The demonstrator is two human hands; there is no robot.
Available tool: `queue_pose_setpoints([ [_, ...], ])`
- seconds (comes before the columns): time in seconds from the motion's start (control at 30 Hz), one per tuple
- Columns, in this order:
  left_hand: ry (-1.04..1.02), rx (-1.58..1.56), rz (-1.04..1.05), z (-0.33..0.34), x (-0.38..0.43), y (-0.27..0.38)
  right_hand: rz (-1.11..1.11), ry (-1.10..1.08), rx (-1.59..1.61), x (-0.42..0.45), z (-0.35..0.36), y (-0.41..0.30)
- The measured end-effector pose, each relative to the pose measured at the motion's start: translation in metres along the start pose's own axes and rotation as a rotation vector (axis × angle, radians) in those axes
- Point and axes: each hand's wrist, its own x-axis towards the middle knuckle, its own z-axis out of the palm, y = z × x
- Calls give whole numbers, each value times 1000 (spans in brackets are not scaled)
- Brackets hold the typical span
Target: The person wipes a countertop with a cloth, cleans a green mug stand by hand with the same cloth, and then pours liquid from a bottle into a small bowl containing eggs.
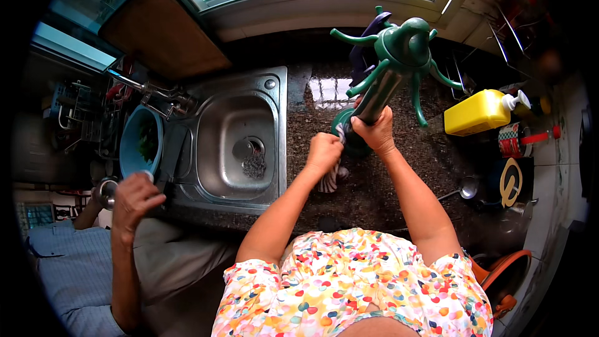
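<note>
A green utensil stand point(402, 51) with several curved hooks leans over the dark granite counter, its round base low behind my hands. My right hand point(376, 131) grips its post. Bunched in my left hand point(325, 152) is a striped cloth point(330, 180), pressed near the lower post and base; the cloth's end hangs down towards the counter. A dark purple utensil point(362, 51) hangs from a hook on the stand's far side.
Left is a steel sink point(236, 145) with a scouring pad point(254, 164). Beyond it, a co-worker's hand point(135, 201) is near a blue basin point(128, 150) of greens. A yellow pump bottle point(477, 112), a ladle point(468, 188) and an orange-rimmed lid point(507, 267) lie right.
</note>
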Motion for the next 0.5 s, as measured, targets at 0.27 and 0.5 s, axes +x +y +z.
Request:
queue_pose_setpoints([
  [0.27, 444, -6, 179, -11, 55, -34, -30, 29, 29, 2, 4, -8],
  [0.5, 196, 196, 283, 33, 31, -31, -1, 4, -52, 1, 1, -8],
])
